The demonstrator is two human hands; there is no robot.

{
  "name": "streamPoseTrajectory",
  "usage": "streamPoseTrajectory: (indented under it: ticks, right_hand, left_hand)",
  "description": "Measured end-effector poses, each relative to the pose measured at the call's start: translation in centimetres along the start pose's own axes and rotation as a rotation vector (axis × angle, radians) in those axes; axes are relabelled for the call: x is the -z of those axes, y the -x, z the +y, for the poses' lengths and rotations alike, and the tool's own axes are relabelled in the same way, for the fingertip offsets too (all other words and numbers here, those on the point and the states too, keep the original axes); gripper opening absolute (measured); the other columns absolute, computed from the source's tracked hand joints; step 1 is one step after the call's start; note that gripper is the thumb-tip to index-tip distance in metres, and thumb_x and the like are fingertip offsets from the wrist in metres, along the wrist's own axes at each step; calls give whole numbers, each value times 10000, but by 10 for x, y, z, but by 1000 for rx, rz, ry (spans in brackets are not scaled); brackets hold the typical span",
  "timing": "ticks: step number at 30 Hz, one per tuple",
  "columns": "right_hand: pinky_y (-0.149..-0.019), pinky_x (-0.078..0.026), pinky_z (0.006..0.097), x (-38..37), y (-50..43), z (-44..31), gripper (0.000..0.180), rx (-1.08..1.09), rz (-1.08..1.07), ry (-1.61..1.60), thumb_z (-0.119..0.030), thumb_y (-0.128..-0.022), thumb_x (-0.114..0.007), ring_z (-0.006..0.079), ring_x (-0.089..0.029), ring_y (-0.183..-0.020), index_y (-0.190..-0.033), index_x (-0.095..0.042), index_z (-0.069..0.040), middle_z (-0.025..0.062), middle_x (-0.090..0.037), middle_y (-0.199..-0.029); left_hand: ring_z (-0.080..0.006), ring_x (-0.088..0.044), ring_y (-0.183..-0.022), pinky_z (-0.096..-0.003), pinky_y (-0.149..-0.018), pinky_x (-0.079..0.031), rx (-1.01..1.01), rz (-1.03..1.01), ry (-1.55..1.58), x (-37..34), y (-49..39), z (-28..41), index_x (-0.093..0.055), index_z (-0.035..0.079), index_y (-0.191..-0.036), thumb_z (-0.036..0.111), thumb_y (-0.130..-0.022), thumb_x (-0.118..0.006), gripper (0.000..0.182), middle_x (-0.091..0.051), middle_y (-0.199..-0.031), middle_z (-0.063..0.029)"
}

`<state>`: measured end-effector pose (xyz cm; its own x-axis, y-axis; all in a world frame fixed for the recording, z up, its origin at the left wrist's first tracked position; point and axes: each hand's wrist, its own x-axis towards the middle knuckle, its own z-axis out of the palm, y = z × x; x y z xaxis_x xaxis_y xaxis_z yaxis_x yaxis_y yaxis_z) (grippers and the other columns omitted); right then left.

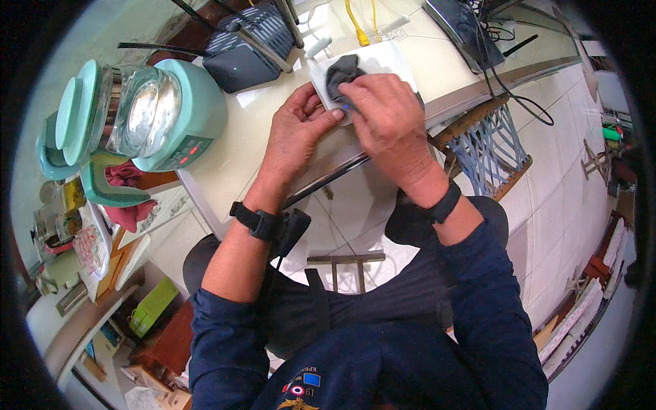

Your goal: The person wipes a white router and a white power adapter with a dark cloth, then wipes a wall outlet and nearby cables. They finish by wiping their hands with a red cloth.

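Observation:
A white Wi-Fi router (394, 57) with light-coloured antennas lies on the pale tiled tabletop (246, 141), close to its front edge. My left hand (297, 130) grips the router's near left corner, with the thumb on top. My right hand (392, 113) pinches a crumpled dark grey cloth (342, 72) against the router's top face. Fingers and cloth cover much of that face. A small blue light shows beside the right fingertips.
On the left is a teal electric appliance (207, 110) with a glass pot and lit red display. Behind it stands a black device with antennas (243, 72). A yellow network cable (362, 36) lies beyond the router. Another black box (458, 33) trails cables rightward. A blue-strapped stool (489, 146) stands below the table's right edge.

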<state>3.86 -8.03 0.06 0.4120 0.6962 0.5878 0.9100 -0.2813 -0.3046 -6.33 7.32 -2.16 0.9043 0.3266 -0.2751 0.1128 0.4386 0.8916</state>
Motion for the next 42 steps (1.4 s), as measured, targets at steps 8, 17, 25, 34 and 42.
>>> streamPoseTrajectory:
  ticks: [8, 17, 25, 34, 42]
  right_hand:
    - [-893, -508, 459, 8, -8, 38, 325, -193, 25, 159, -66, -839, -692, 348, -619, -1035, -1162, -710, -27, 132, -663, -1104]
    - [-874, -500, 444, -17, -16, -5, 339, 35, 8, -12, -124, -870, -646, 318, -622, -1039, -1197, -701, -50, 97, -668, -1104]
    - [-863, -514, 442, -7, -27, 25, 293, -79, 46, 151, -89, -863, -649, 315, -631, -1003, -1145, -729, -69, 96, -681, -1062]
    - [-878, -507, 435, -19, -25, 0, 318, 29, 10, 7, -127, -869, -641, 318, -630, -1042, -1171, -716, -64, 97, -671, -1083]
    - [-926, -516, 445, -7, -31, 18, 377, -178, 5, 141, 0, -845, -675, 340, -630, -1052, -1212, -729, -63, 114, -676, -1108]
  left_hand:
    - [-214, -654, -1264, -357, -1124, -513, -7, -2, 0, -2, -2, -2, -495, -57, -1508, -12, -926, -751, 637, -668, -1402, -150]
    - [-187, -670, -1227, -322, -1088, -546, -40, 8, -104, -2, -1, 0, -494, -71, -1501, 7, -935, -773, 636, -660, -1387, -149]
    - [-205, -647, -1261, -357, -1110, -517, -24, 9, -14, -6, 0, -1, -483, -71, -1507, -15, -944, -730, 617, -667, -1389, -144]
    - [-191, -668, -1227, -330, -1061, -549, -14, 49, -198, -4, 0, 2, -490, -76, -1503, 17, -937, -767, 637, -666, -1373, -151]
    - [-222, -631, -1296, -359, -1125, -510, -18, 0, -52, -7, 1, 0, -452, -85, -1527, 8, -937, -754, 669, -638, -1441, -164]
